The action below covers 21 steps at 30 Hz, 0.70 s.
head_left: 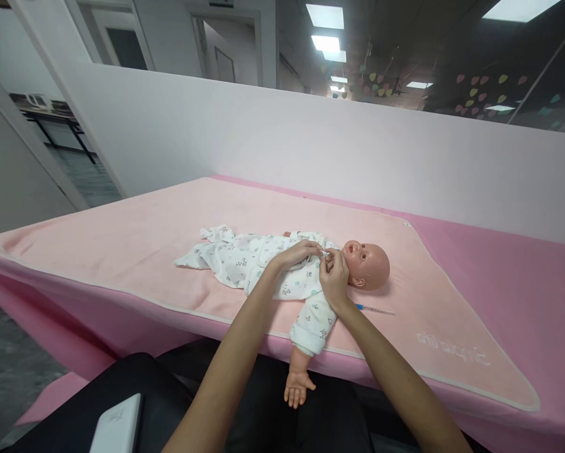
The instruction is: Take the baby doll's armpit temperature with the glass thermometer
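A baby doll (371, 265) lies on its back, its head to the right, in a white printed outfit (238, 259). My left hand (301, 253) reaches across the chest, and its fingertips pinch the white cloth at the neckline. Close beside it, just below the doll's chin, my right hand (335, 274) is closed on the same bit of cloth. Whether they hold a tie or a snap there is too small to tell. The doll's near arm (299, 377) hangs over the table edge, its sleeve cuff folded back.
A thin clear stick with a blue end, like a thermometer (377, 309), lies by my right forearm. The doll rests on a peach mat (145, 251) over a pink cloth (523, 277). A white partition (311, 138) stands behind. A white flat device (117, 425) sits on my lap.
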Tool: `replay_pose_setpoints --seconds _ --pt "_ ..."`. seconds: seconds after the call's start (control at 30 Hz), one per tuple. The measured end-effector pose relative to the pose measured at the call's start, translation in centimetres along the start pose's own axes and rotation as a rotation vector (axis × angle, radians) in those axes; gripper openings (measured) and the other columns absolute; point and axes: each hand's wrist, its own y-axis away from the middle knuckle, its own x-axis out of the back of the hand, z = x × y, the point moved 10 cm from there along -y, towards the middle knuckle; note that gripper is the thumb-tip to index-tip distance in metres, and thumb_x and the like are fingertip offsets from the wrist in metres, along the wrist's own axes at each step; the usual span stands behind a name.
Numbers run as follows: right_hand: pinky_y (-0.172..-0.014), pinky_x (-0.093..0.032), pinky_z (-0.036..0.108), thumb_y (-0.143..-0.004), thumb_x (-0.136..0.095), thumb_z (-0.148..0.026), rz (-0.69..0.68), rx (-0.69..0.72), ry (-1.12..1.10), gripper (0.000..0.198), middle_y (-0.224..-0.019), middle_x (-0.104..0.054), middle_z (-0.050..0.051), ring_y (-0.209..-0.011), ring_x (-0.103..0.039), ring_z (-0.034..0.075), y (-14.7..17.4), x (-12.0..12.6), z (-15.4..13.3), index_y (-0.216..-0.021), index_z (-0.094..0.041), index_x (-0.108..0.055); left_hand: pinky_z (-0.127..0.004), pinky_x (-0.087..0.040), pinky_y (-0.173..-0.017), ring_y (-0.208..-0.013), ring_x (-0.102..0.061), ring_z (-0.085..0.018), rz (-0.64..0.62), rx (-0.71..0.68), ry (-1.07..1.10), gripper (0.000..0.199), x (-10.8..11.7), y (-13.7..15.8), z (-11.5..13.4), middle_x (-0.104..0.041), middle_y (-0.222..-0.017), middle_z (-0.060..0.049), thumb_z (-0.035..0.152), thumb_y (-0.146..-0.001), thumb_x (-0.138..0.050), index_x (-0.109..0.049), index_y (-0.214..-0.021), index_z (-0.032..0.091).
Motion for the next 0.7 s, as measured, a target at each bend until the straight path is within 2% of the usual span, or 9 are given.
replay_pose_setpoints --seconds 0.13,0.3,0.47,0.7 --pt "-0.062 -0.044 0.026 -0.081 -0.041 -0.018 -0.009 0.01 0.023 0.018 -0.079 -0.055 0.003 -0.067 -0.052 0.014 0.01 -0.1 -0.08 -0.096 -0.017 -0.05 -0.023 -0.04 -0.065 -0.073 -0.053 -0.014 -0.001 -0.013 -0.004 0.019 0.1 -0.11 0.06 -0.061 -0.072 -0.002 0.026 -0.067 -0.053 -0.065 -0.075 0.013" --pt "-0.063 -0.044 0.027 -0.079 -0.042 -0.016 0.003 0.003 0.042 0.021 -0.079 -0.057 0.003 -0.068 -0.053 0.014 -0.06 -0.03 -0.01 -0.098 -0.017 -0.051 -0.025 -0.041 -0.073 -0.08 -0.054 -0.015 -0.022 -0.091 0.026 0.026 -0.02 -0.29 0.53 -0.065 -0.083 -0.004 0.021 -0.067 -0.054 -0.067 -0.088 0.014" --pt "-0.064 -0.044 0.028 -0.079 -0.043 -0.018 -0.002 -0.008 0.051 0.019 -0.079 -0.058 0.003 -0.068 -0.054 0.015 -0.17 -0.04 0.06 -0.097 -0.017 -0.051 -0.025 -0.042 -0.072 -0.078 -0.055 -0.015 0.001 -0.061 0.049 0.023 0.22 -0.52 -0.23 -0.066 -0.082 -0.005 0.022 -0.067 -0.054 -0.069 -0.083 0.013" --pt "-0.064 -0.044 0.028 -0.079 -0.043 -0.019 -0.013 0.005 0.048 0.018 -0.076 -0.057 0.002 -0.07 -0.054 0.016 -0.18 -0.11 -0.06 -0.096 -0.018 -0.051 -0.025 -0.042 -0.075 -0.081 -0.056 -0.016 0.017 -0.065 0.035 0.021 0.33 -0.26 0.21 -0.067 -0.083 -0.004 0.021 -0.067 -0.054 -0.069 -0.08 0.014"
